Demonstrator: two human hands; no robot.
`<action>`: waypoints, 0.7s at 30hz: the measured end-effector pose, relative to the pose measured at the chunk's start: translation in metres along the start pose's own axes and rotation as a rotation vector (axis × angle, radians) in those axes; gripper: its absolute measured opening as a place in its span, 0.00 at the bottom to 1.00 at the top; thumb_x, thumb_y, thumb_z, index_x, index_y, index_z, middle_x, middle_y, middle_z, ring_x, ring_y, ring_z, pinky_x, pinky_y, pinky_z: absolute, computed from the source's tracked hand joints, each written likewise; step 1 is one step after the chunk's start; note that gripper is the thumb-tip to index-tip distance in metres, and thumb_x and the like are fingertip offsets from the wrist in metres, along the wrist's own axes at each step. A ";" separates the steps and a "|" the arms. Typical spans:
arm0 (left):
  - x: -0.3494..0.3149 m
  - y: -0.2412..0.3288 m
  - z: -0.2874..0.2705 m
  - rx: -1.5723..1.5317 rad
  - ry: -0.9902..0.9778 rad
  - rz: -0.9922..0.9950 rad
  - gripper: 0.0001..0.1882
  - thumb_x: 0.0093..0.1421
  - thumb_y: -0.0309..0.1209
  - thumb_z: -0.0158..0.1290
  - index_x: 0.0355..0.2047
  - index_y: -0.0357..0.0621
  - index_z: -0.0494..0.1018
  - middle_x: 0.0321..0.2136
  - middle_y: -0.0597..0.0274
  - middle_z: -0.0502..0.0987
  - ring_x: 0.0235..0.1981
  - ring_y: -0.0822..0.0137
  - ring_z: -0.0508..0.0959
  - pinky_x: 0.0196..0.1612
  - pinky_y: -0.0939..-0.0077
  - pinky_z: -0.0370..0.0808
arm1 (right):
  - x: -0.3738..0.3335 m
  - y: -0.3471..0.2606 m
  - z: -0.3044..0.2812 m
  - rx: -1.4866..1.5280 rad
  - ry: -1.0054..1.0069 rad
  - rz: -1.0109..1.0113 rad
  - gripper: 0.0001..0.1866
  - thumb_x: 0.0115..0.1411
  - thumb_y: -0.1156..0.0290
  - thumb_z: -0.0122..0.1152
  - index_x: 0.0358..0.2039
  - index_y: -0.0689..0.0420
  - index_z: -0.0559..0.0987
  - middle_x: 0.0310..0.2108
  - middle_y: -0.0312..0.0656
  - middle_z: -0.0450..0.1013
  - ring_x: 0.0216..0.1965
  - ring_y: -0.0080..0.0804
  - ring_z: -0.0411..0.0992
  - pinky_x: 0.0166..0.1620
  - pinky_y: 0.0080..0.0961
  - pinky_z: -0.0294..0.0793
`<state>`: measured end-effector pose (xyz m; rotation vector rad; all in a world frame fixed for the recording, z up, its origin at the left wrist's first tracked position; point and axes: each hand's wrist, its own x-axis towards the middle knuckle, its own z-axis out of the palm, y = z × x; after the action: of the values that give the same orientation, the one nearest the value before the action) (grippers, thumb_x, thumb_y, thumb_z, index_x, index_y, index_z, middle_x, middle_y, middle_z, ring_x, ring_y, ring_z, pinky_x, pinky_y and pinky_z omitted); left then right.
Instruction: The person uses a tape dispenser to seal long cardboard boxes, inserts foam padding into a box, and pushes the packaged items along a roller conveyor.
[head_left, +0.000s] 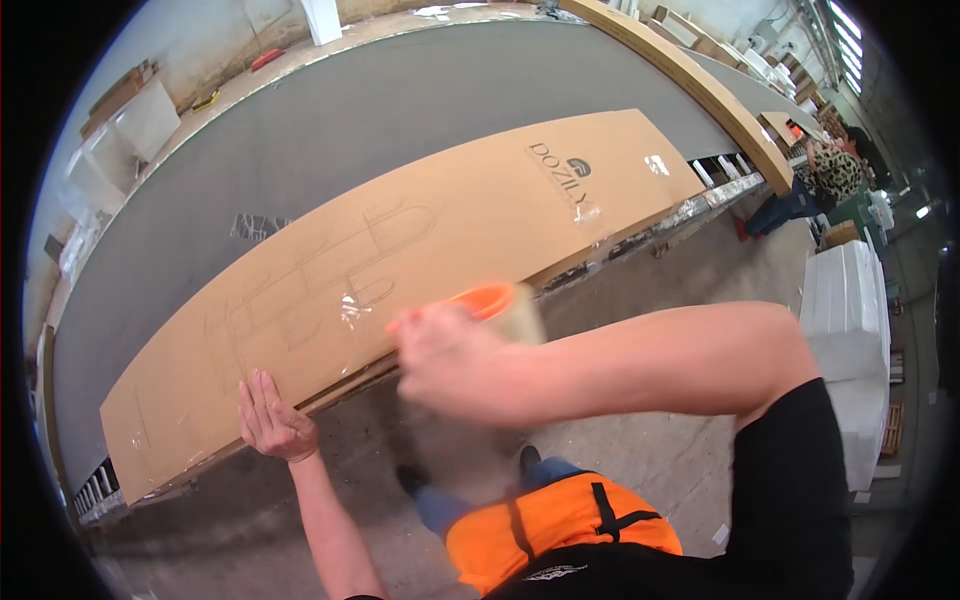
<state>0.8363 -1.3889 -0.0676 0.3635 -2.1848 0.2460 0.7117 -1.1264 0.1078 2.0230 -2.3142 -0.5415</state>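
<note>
Long cardboard box (480, 225) on the grey bench (400, 95), tape dispenser (487, 299) at its near side
The box lies flat along the bench's near edge, spanning most of it from left corner to right. Your left hand (272, 422) rests flattened on the box's near edge, fingers extended; your right hand (450, 362), blurred, is closed around the orange dispenser; whether that touches the box is unclear.

Box (440, 265) lt brn w/ dk print (578, 167); belt (400, 90) behind box grey; tape core (488, 300) nr box orange; apron (565, 520) in frt of box orange/blk.
</note>
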 end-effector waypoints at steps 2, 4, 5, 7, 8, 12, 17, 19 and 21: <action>0.002 0.004 -0.004 0.004 -0.020 -0.002 0.25 0.71 0.34 0.31 0.50 0.42 0.79 0.50 0.62 0.80 0.55 0.58 0.77 0.59 0.67 0.64 | -0.058 0.034 0.018 -0.059 -0.007 0.090 0.09 0.44 0.68 0.63 0.26 0.56 0.83 0.34 0.46 0.71 0.32 0.37 0.74 0.22 0.26 0.69; 0.006 0.008 0.001 -0.049 -0.011 -0.002 0.25 0.71 0.34 0.31 0.50 0.40 0.79 0.50 0.61 0.80 0.55 0.56 0.76 0.59 0.66 0.64 | -0.098 0.056 0.036 -0.048 0.058 0.206 0.12 0.43 0.69 0.63 0.31 0.57 0.83 0.41 0.51 0.69 0.30 0.37 0.73 0.22 0.24 0.70; 0.005 0.006 -0.001 -0.045 -0.017 0.002 0.25 0.71 0.34 0.31 0.50 0.40 0.79 0.50 0.61 0.80 0.55 0.56 0.76 0.59 0.66 0.64 | -0.109 0.066 0.039 -0.020 0.056 0.173 0.15 0.43 0.69 0.64 0.34 0.56 0.82 0.42 0.51 0.69 0.30 0.36 0.73 0.22 0.24 0.70; 0.008 0.010 0.001 -0.055 -0.018 -0.016 0.25 0.71 0.34 0.30 0.51 0.38 0.78 0.50 0.57 0.80 0.56 0.52 0.76 0.59 0.63 0.65 | -0.114 0.072 0.045 0.005 0.092 0.183 0.15 0.42 0.67 0.64 0.32 0.59 0.83 0.41 0.50 0.69 0.29 0.36 0.73 0.22 0.24 0.70; 0.009 0.013 -0.001 -0.068 -0.019 -0.001 0.25 0.71 0.34 0.30 0.51 0.38 0.78 0.50 0.57 0.80 0.56 0.52 0.76 0.59 0.63 0.65 | -0.104 0.068 0.042 0.010 0.089 0.202 0.15 0.42 0.67 0.64 0.32 0.59 0.83 0.41 0.50 0.69 0.29 0.36 0.73 0.22 0.24 0.70; 0.014 0.072 0.008 -0.190 -0.020 -0.005 0.24 0.71 0.37 0.35 0.54 0.33 0.74 0.55 0.51 0.76 0.58 0.47 0.73 0.61 0.57 0.64 | -0.087 0.058 0.031 0.008 -0.001 0.172 0.12 0.41 0.68 0.62 0.25 0.62 0.84 0.36 0.53 0.72 0.28 0.36 0.72 0.21 0.26 0.68; 0.043 0.219 0.018 -0.100 -0.163 0.036 0.24 0.71 0.38 0.35 0.54 0.36 0.74 0.56 0.55 0.76 0.59 0.50 0.73 0.61 0.60 0.63 | -0.076 0.052 0.031 -0.007 -0.049 0.250 0.11 0.46 0.66 0.61 0.24 0.60 0.85 0.30 0.56 0.75 0.29 0.42 0.72 0.20 0.33 0.67; 0.044 0.230 0.022 -0.004 -0.146 0.053 0.25 0.73 0.39 0.31 0.54 0.41 0.75 0.55 0.60 0.77 0.57 0.53 0.75 0.59 0.62 0.65 | -0.071 0.051 0.031 0.027 -0.059 0.248 0.11 0.47 0.66 0.61 0.25 0.60 0.85 0.29 0.55 0.75 0.31 0.44 0.72 0.20 0.34 0.68; 0.041 0.228 0.026 0.003 -0.115 0.058 0.25 0.74 0.40 0.30 0.53 0.42 0.76 0.54 0.61 0.78 0.57 0.53 0.75 0.59 0.62 0.65 | -0.068 0.053 0.028 0.064 -0.075 0.238 0.10 0.48 0.67 0.61 0.25 0.59 0.85 0.28 0.55 0.75 0.33 0.45 0.72 0.21 0.36 0.69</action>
<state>0.7150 -1.1905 -0.0598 0.3226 -2.3111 0.2662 0.6648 -1.0490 0.1097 1.7427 -2.5996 -0.5448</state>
